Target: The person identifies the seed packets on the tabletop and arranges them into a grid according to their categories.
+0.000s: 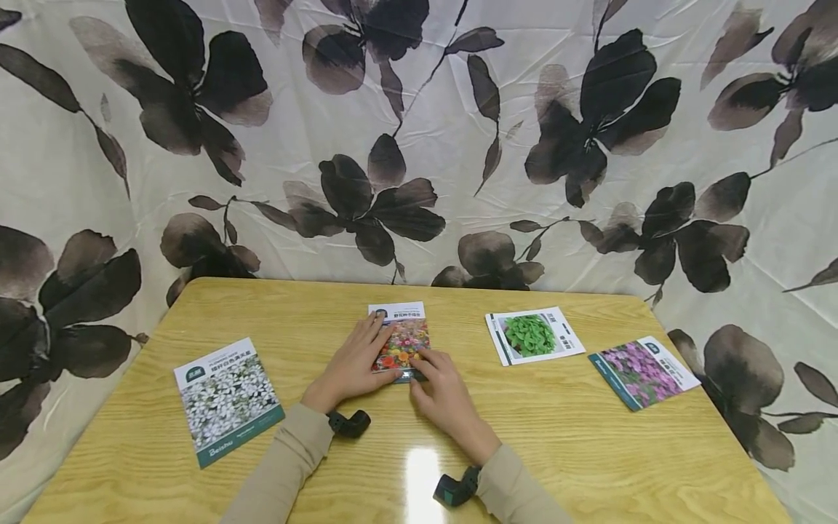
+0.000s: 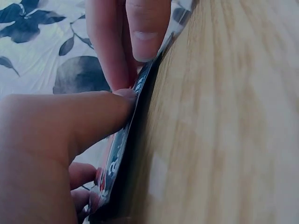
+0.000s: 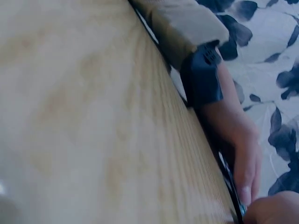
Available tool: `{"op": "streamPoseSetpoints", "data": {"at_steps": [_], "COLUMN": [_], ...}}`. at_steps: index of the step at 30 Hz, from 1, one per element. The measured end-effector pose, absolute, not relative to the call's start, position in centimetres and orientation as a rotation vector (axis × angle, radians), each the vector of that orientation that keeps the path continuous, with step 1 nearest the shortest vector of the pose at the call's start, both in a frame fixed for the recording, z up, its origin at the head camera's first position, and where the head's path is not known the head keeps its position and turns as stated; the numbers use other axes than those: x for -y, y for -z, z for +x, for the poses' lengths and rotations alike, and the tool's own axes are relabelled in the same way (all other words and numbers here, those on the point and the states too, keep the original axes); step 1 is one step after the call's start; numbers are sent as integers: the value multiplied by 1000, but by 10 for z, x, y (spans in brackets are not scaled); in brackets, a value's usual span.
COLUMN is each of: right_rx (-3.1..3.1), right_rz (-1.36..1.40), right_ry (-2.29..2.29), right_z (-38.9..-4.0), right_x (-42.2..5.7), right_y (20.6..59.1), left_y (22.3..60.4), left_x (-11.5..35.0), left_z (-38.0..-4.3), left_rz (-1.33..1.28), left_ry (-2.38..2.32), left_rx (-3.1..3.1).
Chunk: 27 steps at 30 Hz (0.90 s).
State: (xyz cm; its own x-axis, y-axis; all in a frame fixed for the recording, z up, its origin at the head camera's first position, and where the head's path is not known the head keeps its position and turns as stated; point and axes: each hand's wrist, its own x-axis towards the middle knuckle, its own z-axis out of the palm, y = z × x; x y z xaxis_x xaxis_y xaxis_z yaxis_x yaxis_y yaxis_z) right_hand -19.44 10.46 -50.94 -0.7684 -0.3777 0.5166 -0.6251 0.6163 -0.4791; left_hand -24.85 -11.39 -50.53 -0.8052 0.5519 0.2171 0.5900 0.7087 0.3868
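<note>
A packet of mixed bright flowers (image 1: 411, 336) lies flat at the centre of the frame, near the far edge of the table (image 1: 556, 429), and both hands are on it. The left hand (image 1: 353, 364) reaches in from the lower left with its fingers straight and spread over the packet's left side, its thumb along the near edge; it grips nothing, and the flat spread seems meant to steady the packet against the wood. The right hand (image 1: 448, 397) meets the lower right corner with its fingers partly bent, touching the packet; whether finger and thumb pinch the edge I cannot tell. Working from opposite sides probably keeps the packet from turning. In the left wrist view a dark strip shows beneath the near edge, which may be shadow or a slight lift.

The other packets lie apart from the hands: one with white flowers (image 1: 229, 397) at the left of the frame, tilted; one with green leaves (image 1: 530, 335) right of centre; and one with purple flowers (image 1: 644, 372) at the far right, near the table's side. That spacing perhaps leaves the middle free for two hands.
</note>
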Motion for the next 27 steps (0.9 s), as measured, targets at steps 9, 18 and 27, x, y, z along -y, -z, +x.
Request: {"op": "streamPoseSetpoints", "data": {"at_steps": [9, 18, 27], "right_rx": [2516, 2567, 2563], "right_rz": [930, 941, 911], "right_ry": [-1064, -1066, -1096], "right_z": [-216, -227, -231], "right_x": [-115, -118, -117], "right_y": [509, 505, 507], "left_y": [505, 502, 504], "left_x": [117, 118, 119], "left_z": [-259, -270, -273], "left_rz": [-1022, -1002, -983], "left_ry": [669, 736, 753], "left_rx": [2788, 2800, 2783]}}
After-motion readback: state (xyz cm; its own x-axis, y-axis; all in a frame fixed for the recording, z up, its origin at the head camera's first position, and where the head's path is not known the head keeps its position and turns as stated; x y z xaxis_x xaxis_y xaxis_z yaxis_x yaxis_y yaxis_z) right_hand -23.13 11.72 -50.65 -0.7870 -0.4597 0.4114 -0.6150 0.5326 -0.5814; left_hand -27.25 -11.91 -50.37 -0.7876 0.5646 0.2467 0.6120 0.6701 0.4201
